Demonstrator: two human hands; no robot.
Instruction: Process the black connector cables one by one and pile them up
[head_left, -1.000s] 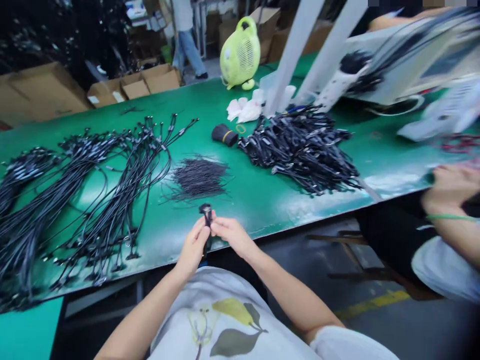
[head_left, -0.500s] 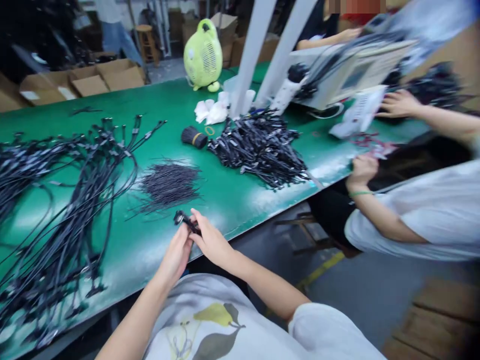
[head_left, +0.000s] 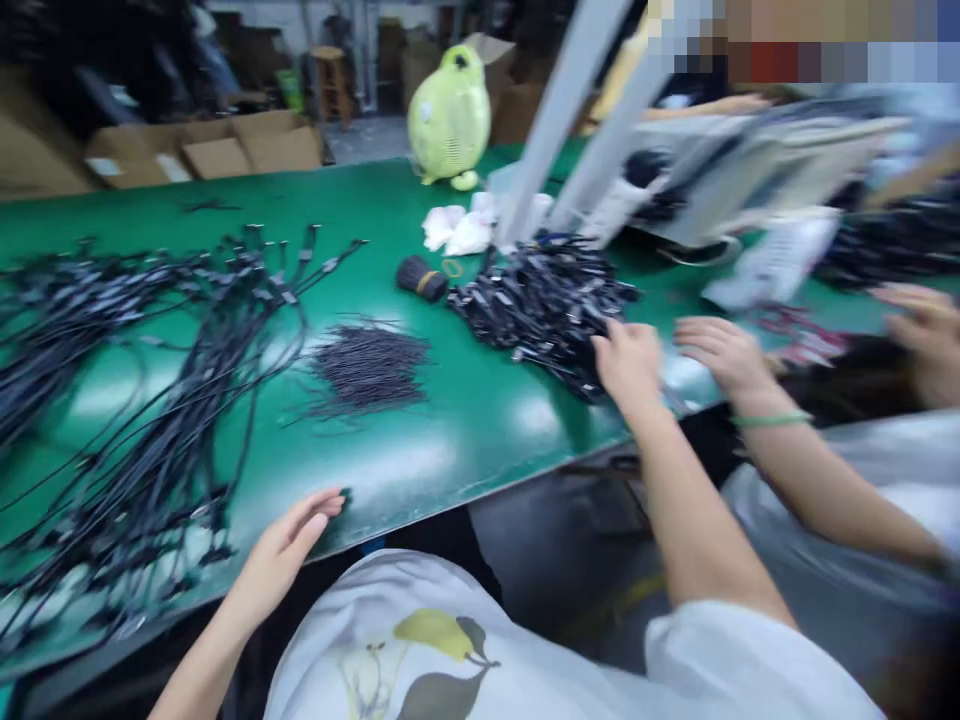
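Observation:
My left hand (head_left: 285,545) lies flat at the near edge of the green table (head_left: 465,420), fingers stretched out, with a small black bit (head_left: 344,495) at the fingertips. My right hand (head_left: 628,362) is stretched out to the right and rests on the near side of a heap of short black cable pieces (head_left: 536,300), its fingers curled down into the heap. What the fingers grip is hidden. A fan of thin black wires (head_left: 367,365) lies between the two hands.
Long black cables (head_left: 150,380) cover the table's left. A co-worker's hand (head_left: 724,352) with a green wristband is just right of mine. A green fan (head_left: 448,118), white cloths (head_left: 457,228), a black roll (head_left: 420,278), slanted white posts (head_left: 559,120) and a machine (head_left: 757,170) stand behind.
My hands have parted. The right one left the small black piece and swung right onto the heap. The left one dropped to the table edge. The view shifted right.

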